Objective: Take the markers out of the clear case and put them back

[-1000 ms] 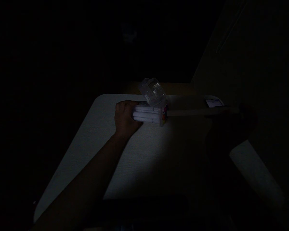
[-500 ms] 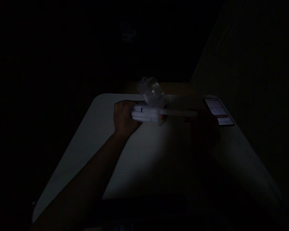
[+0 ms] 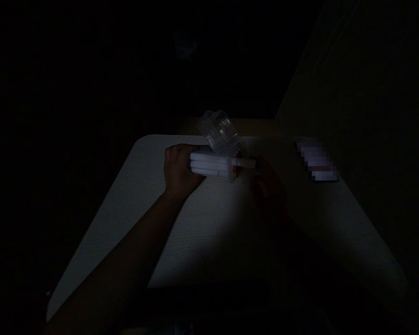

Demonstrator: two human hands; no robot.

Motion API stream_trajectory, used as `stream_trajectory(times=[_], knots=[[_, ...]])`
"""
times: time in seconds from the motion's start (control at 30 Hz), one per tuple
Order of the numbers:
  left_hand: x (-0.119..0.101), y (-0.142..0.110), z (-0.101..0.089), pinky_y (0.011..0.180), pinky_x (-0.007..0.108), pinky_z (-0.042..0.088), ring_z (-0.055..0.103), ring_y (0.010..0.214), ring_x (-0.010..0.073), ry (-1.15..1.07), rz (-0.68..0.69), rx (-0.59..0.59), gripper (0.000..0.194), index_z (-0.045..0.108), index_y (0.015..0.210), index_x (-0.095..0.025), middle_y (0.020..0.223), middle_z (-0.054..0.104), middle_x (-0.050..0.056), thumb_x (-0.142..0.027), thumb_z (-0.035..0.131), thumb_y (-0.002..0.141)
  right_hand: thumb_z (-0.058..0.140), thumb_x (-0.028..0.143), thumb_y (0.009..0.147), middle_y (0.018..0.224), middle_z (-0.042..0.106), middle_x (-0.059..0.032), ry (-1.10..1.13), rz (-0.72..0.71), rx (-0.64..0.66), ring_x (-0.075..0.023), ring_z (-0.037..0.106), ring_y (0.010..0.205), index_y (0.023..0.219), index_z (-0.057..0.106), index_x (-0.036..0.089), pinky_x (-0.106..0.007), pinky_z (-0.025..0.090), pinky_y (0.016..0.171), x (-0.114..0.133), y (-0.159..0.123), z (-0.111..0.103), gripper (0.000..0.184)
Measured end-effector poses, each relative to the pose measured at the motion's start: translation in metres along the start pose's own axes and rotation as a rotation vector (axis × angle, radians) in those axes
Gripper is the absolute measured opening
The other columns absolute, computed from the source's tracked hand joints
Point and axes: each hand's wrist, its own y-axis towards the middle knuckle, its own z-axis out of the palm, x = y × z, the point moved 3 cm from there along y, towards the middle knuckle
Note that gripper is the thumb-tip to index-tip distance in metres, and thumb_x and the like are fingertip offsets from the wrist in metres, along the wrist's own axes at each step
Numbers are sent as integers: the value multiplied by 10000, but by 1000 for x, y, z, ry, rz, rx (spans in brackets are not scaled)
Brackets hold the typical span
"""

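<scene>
Your left hand [image 3: 179, 167] is wrapped around the left end of a clear case [image 3: 231, 174], fingers over the far side, with the forearm coming in from the near left. The case lies on its side near the far edge of the pale worktop [image 3: 125, 209], its open end facing right; you cannot tell whether it rests on the surface or is held just above it. White markers [image 3: 207, 165] lie lengthwise in it, side by side, and bits of orange, red and purple show at the open end. The clear lid [image 3: 219, 130] stands tilted up on the far side of that end, leaning to the left.

One white marker [image 3: 247, 163] sticks out of the open end to the right, partly in the case and roughly level. Your right hand [image 3: 270, 186] is at its outer end, fingers bent, in deep shadow; you cannot tell whether they grip the marker or only touch it. Your two hands are apart, with the open end and the marker between them.

To the right, well apart from the case, a phone [image 3: 317, 161] lies near the worktop's right edge, its lit screen blurred into blocks. A dark shadow covers the near right of the worktop.
</scene>
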Motion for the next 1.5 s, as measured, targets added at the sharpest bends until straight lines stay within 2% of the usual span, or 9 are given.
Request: stream_trajectory(times=[0.07,0.2,0.37,0.53,0.67,0.83,1.0,1.27,1.5], knots=[[1,-1,1,890,430,386,541,999,277,-12,20,-22,437,554,1048,-196,1042,626,79,-326,676,649,416,368,919,1420,484,-91,-13,-85,82,-227,570,1180,1476,244,270,-405,517,952,2,0,6,591],[1,-2,1,885,425,385,541,983,271,-32,58,-43,432,562,1040,-186,1027,626,78,-322,685,650,416,356,906,1546,273,-95,-129,-266,196,-255,264,1423,1509,126,244,-491,308,1137,4,-1,17,678],[0,-1,1,881,414,383,540,989,263,-30,51,-37,433,554,1043,-189,1032,624,72,-314,680,648,450,357,884,1589,130,-76,-246,-284,240,-279,133,1459,1511,135,237,-505,234,1168,0,-1,21,712],[2,-1,2,878,408,381,544,987,259,-15,39,-32,448,536,1031,-195,1027,620,67,-317,683,626,409,373,906,1543,267,-77,-213,-253,114,-245,233,1432,1502,147,274,-485,272,1156,-9,4,16,658],[4,-1,1,869,411,385,546,981,260,-45,3,-63,440,527,1008,-189,1015,607,69,-325,687,621,336,431,922,1490,370,-109,-170,-63,-51,-257,354,1378,1483,207,244,-510,331,1116,-39,10,13,605],[2,0,-1,849,398,412,552,948,244,-137,-4,-100,523,516,1021,-196,990,597,52,-315,731,560,331,509,907,1447,442,-123,-169,127,-41,-269,421,1337,1437,328,213,-509,366,1093,-72,11,22,607],[-2,-3,0,852,386,460,557,988,236,-290,-156,-102,601,501,1064,-215,1035,583,46,-320,761,533,304,498,914,1441,455,-136,-160,88,-2,-251,415,1346,1412,378,176,-464,347,1118,-72,12,24,598],[-15,-3,5,859,424,515,604,1005,276,-745,-574,72,798,490,1102,-157,1099,604,95,-415,846,437,376,558,879,1437,464,-134,-136,144,0,-268,424,1340,1401,401,203,-487,343,1115,-70,13,20,632],[-14,-7,18,868,429,531,646,966,264,-942,-607,322,708,509,1060,-150,1042,652,110,-393,850,488,381,554,884,1413,487,-152,-140,146,5,-301,453,1313,1371,450,180,-500,360,1103,-72,14,20,618]])
